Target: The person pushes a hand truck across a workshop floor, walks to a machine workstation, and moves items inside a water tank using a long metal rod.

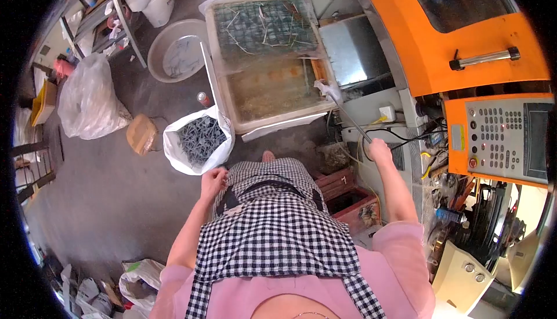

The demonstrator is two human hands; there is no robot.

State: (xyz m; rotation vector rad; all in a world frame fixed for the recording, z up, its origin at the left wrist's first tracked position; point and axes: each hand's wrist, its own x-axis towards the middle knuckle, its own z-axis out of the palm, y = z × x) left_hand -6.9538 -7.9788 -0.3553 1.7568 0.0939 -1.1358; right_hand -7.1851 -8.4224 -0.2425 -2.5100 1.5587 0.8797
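Note:
My right hand (380, 152) is closed around the handle of a long thin metal rod (354, 121). The rod slants away towards the tub, and a white, crumpled-looking piece (326, 89) is at its far end, by the rim. That large square tub (225, 95) contains murky brownish water, with a dark green grid and thin sticks in its far half. My left hand (214, 182) hangs low with its fingers curled, beside a white sack (174, 155); whatever may be in its fingers is hidden. Many small grey plastic pieces (201, 139) fill the sack.
An orange machine (429, 58) with a keypad panel (503, 139) stands along the right. Left of the tub are a round basin (155, 58), a can (203, 99), a wooden stool (141, 134) and a clear plastic bag (90, 101). A reddish box (355, 210) lies open by my legs.

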